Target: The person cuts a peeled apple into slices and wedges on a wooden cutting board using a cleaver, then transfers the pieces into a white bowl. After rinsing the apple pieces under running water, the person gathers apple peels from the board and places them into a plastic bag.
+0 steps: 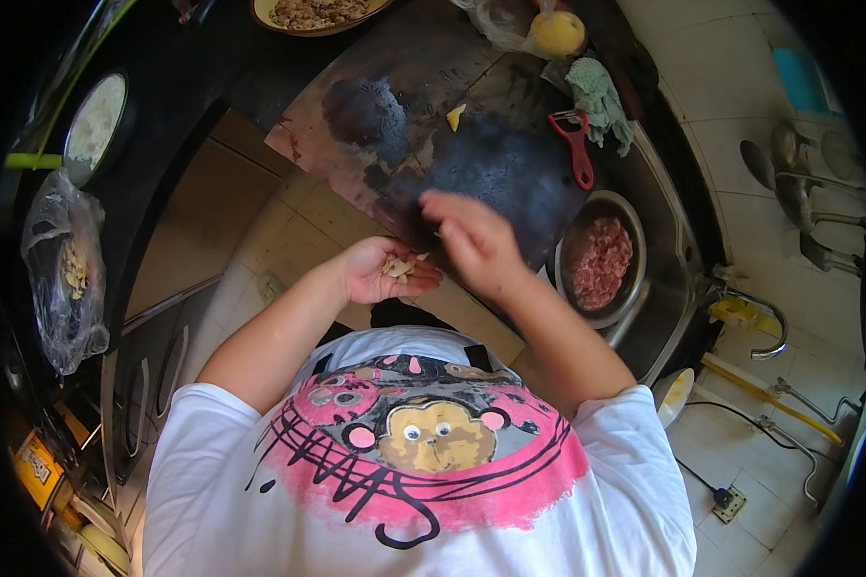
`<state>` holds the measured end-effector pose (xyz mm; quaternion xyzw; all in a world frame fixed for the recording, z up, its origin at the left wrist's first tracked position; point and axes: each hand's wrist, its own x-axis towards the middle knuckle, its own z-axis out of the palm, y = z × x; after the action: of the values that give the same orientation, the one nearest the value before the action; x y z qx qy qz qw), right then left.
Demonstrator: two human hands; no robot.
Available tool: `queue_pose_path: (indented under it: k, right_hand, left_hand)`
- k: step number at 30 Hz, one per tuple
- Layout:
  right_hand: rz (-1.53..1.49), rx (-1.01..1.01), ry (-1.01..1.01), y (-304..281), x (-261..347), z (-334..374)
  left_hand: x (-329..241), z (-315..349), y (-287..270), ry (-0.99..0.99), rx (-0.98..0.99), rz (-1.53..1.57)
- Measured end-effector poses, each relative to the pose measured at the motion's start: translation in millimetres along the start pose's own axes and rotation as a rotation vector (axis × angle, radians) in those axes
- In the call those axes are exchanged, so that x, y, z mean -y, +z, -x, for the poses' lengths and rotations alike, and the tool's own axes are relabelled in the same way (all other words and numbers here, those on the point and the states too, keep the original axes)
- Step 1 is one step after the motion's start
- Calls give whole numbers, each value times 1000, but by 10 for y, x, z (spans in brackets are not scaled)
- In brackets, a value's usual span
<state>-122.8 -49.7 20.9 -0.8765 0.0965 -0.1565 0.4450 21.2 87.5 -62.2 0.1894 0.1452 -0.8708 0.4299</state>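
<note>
My left hand (359,276) is held palm up just below the near edge of the dark cutting board (327,173). In its cupped palm lie several pale slices (400,268), which look like garlic or ginger. Over the board's near edge, just to the right of those slices, is my right hand (476,248). Its fingers are stretched out toward the left, and I see nothing in them; the side facing the board is hidden. A small yellow piece (455,117) rests farther back on the board, whose surface has wet, dark patches.
A metal bowl of raw meat (598,262) stands by the sink (678,313) at right. Near it are a red peeler (575,154) and a green cloth (598,101). At left are a bowl of white food (96,125) and a plastic bag (63,279).
</note>
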Motion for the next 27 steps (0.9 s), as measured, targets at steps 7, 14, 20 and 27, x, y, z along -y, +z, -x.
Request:
queue_pose_path:
  k: [7, 14, 20, 27]
  right_hand:
    - [587, -108, -22, -386, -477, -723]
    - [369, 167, -147, -198, -188, -262]
    - [97, 330, -84, 158, 391, 315]
    - [213, -130, 12, 22, 279, 328]
  left_hand:
    - [31, 4, -13, -2, -71, -8]
    - [64, 9, -20, -12, 17, 24]
    - [134, 0, 55, 72, -83, 117]
    - [155, 25, 57, 55, -96, 48]
